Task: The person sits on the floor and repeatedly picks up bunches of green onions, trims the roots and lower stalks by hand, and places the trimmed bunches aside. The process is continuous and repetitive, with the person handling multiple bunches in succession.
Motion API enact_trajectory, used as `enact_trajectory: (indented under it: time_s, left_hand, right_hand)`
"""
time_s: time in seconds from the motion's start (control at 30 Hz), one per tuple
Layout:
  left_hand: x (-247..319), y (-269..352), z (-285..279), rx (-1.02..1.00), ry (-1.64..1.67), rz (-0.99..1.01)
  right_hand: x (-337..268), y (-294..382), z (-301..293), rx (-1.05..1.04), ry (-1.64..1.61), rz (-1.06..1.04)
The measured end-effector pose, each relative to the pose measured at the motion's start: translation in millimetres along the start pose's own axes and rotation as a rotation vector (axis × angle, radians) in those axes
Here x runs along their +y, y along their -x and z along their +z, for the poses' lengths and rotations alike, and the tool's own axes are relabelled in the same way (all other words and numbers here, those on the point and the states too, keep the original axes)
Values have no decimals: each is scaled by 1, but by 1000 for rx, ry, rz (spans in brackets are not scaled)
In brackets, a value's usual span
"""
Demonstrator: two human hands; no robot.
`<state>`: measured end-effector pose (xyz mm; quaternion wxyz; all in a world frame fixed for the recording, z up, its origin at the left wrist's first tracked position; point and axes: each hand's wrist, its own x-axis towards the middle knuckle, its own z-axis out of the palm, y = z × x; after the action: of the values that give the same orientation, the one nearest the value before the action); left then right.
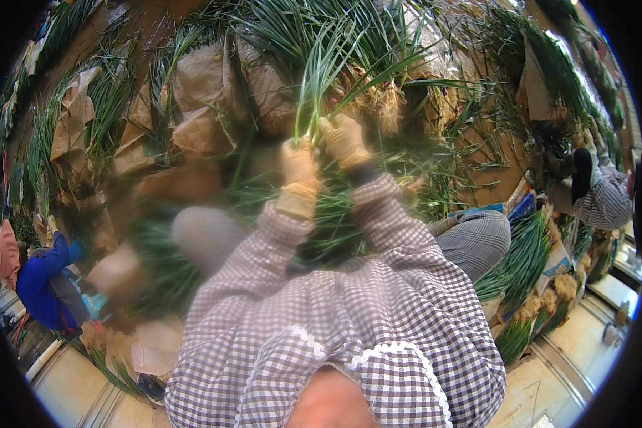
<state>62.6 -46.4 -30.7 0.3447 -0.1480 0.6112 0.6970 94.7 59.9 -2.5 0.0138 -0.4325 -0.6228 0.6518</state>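
Observation:
Both my hands wear pale yellow rubber gloves and meet in front of my chest. My left hand (pixel 299 163) is closed around the lower ends of a few green onion stalks (pixel 316 80), whose leaves fan upward, away from me. Close beside it, my right hand (pixel 345 140) grips the base of one or more green stalks that slant up to the right. Just beyond my hands lies a large pile of green onions (pixel 283 32) with stringy roots (pixel 390 104) and some reddish bulbs. More loose green leaves (pixel 326 224) lie below my forearms, between my knees.
Brown sacking or paper sheets (pixel 200 80) stand among onion bunches at the left. Bundled green onions (pixel 519 262) lie by my right knee. One person in blue (pixel 48 283) sits far left, another in checked clothing (pixel 602 198) far right. Leaf scraps cover wet brown ground (pixel 487 155).

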Motion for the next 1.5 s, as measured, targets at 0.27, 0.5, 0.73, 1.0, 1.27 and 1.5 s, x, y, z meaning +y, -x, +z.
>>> enact_trajectory:
  time_s: [0.27, 0.5, 0.73, 1.0, 1.27, 1.5]
  left_hand:
    - [-3, 8, 2, -88, 154, 66]
    - [-1, 10, -5, -250, 487, -244]
    - [-10, 6, -8, -263, 373, -154]
    - [-13, 2, 0, -279, 181, 41]
    - [-8, 0, -4, -356, 212, -37]
    - [0, -5, -1, -335, 223, 126]
  right_hand:
    - [21, -10, -21, -309, -491, 57]
    - [33, -9, -13, -335, -767, 58]
    - [16, -1, -18, 178, -522, -76]
    - [13, 1, -31, -317, -387, -2]
    - [20, -10, -34, -548, -188, -156]
    - [21, -6, -55, 431, 153, -80]
